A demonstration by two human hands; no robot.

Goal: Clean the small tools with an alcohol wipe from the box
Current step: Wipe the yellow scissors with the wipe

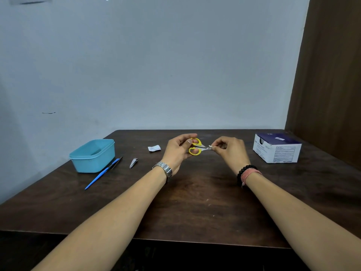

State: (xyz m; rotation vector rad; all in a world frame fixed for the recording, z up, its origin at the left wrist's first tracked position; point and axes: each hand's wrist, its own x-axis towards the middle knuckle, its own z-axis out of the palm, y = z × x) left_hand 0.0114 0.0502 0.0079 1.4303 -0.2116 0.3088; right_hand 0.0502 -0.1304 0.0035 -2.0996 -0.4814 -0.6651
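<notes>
So here's where I'm at: my left hand [178,151] is curled around the yellow handles of the little scissors [196,146], held up off the desk [195,202] around dead centre. The blades are slightly parted and point toward 3 o'clock, straight at my right hand [230,150], which is pinching a small white wipe [210,147] right on the blade tips. So both hands are busy, left gripping the scissors, right pinching the wipe.

The thing that matters for the next stroke: the scissors' long axis runs pretty much left to right, handles at 9, tips at 3, and the right hand is the one touching the blades. My guess is the wipe needs to slide along that axis, tips toward the pivot or back off the tips, while the left keeps the handles steady. Watch the edges, I'd say, since the blades are a bit open.

Further out: a torn white wrapper [154,148] lies just beside the left hand at about 10 o'clock. The nail clipper [133,162] sits out at 9, with a blue-handled tool [101,174] and what looks like dark tweezers [116,162] past it, touching or nearly touching the teal tub [92,155]. The wipe box [277,148] is over at 3 o'clock, nearer the right hand.
</notes>
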